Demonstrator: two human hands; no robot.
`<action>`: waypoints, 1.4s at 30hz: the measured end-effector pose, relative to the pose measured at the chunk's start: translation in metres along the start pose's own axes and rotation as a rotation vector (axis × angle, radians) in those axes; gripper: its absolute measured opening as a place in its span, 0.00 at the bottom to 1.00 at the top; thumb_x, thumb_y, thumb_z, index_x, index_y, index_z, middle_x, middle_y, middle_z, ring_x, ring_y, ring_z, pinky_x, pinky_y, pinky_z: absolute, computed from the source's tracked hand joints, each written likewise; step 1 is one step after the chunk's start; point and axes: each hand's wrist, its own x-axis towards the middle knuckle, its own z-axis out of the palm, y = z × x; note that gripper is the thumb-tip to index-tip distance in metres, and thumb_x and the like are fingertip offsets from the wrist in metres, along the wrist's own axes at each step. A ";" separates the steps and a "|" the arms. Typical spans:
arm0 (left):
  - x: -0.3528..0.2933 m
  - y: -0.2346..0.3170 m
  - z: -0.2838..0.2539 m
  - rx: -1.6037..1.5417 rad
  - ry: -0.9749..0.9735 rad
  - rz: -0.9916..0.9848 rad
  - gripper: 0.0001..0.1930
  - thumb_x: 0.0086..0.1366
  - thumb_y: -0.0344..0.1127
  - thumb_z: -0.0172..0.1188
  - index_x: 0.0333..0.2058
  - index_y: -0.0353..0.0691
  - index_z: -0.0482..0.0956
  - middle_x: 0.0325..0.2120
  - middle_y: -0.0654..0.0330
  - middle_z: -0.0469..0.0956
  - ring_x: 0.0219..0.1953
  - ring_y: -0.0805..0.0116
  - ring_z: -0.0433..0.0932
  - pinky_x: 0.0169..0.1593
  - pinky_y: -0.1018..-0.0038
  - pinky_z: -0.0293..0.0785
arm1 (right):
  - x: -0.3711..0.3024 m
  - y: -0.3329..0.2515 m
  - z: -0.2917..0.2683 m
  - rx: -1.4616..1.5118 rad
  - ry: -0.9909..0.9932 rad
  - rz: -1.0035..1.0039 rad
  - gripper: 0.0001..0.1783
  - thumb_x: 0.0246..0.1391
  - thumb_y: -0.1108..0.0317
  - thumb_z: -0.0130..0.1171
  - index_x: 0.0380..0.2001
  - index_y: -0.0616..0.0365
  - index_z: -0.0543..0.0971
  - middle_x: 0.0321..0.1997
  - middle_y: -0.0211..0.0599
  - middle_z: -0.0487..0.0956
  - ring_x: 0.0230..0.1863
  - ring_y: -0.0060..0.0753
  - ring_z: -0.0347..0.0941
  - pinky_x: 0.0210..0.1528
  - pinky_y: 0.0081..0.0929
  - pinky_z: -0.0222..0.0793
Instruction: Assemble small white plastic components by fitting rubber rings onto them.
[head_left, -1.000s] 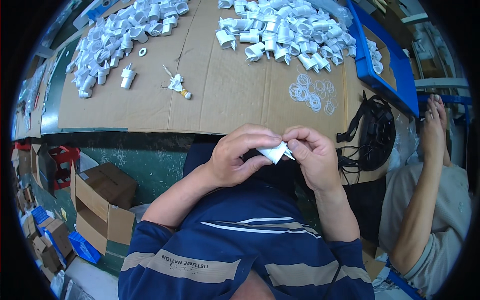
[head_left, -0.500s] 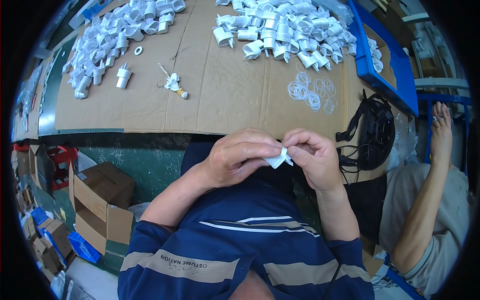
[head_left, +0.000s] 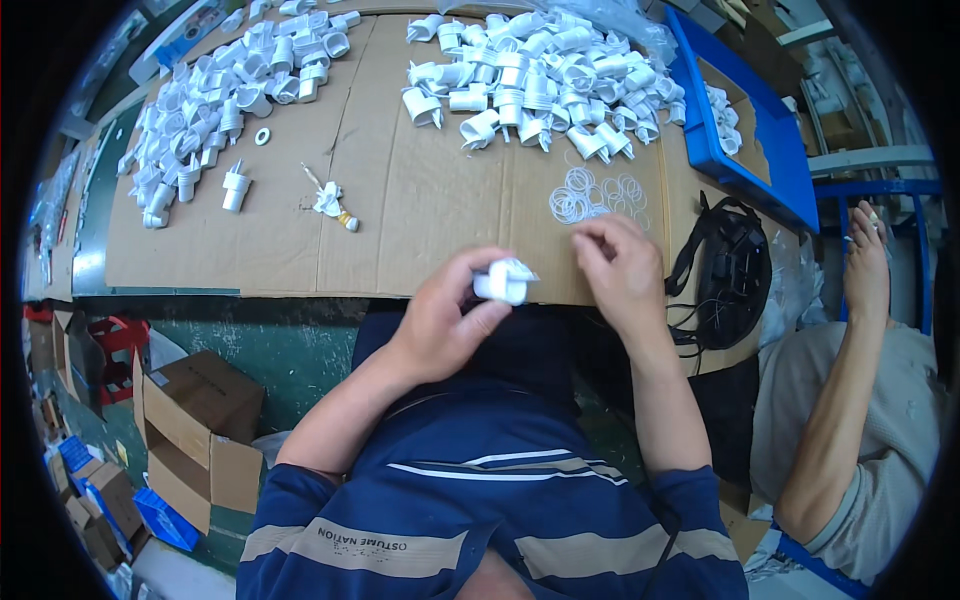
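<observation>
My left hand (head_left: 447,318) is closed around a white plastic fitting (head_left: 503,283), held at the table's near edge; the fitting is slightly blurred. My right hand (head_left: 622,265) is over the table, just short of a loose cluster of thin, clear-whitish rings (head_left: 575,198). Its fingers are curled and the thumb lies close to the index finger. Whether anything sits between those fingertips is too small to tell. A large heap of similar white fittings (head_left: 510,75) lies beyond the rings.
Another fitting heap (head_left: 215,95) lies far left, near a single fitting (head_left: 235,190), a white ring (head_left: 262,136) and a slim tool wrapped in white (head_left: 328,200). A blue bin (head_left: 735,150) and black strapped gear (head_left: 735,265) stand right. Beyond sits another person (head_left: 850,430).
My hands have come apart. The right moved forward to the rings; the left, still holding the fitting, shifted left and turned it. The view has shifted slightly.
</observation>
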 end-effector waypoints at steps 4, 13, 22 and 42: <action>0.015 0.003 -0.006 -0.542 0.026 -0.153 0.27 0.73 0.29 0.59 0.67 0.34 0.64 0.50 0.49 0.79 0.48 0.62 0.81 0.54 0.70 0.77 | 0.025 0.020 0.015 -0.014 0.081 -0.064 0.06 0.55 0.77 0.64 0.36 0.64 0.86 0.42 0.36 0.82 0.30 0.31 0.74 0.35 0.26 0.71; 0.024 -0.012 -0.001 -0.853 0.026 -0.162 0.26 0.78 0.35 0.51 0.69 0.34 0.61 0.54 0.42 0.77 0.51 0.59 0.81 0.56 0.68 0.78 | 0.039 0.033 0.028 -0.092 0.123 -0.089 0.08 0.56 0.74 0.65 0.38 0.64 0.88 0.45 0.36 0.83 0.30 0.32 0.76 0.36 0.26 0.72; 0.033 0.002 0.010 -1.029 0.075 -0.258 0.25 0.79 0.35 0.47 0.70 0.33 0.60 0.57 0.43 0.75 0.51 0.59 0.80 0.53 0.69 0.79 | 0.039 0.022 -0.004 0.139 0.180 0.036 0.10 0.58 0.71 0.66 0.40 0.64 0.89 0.38 0.36 0.86 0.32 0.28 0.78 0.37 0.22 0.72; 0.049 -0.011 0.023 -1.059 0.113 -0.330 0.21 0.79 0.33 0.49 0.66 0.33 0.65 0.53 0.49 0.77 0.39 0.71 0.75 0.41 0.78 0.75 | 0.036 0.013 -0.019 0.065 0.220 0.051 0.09 0.61 0.71 0.65 0.40 0.63 0.88 0.28 0.31 0.84 0.26 0.22 0.74 0.31 0.20 0.70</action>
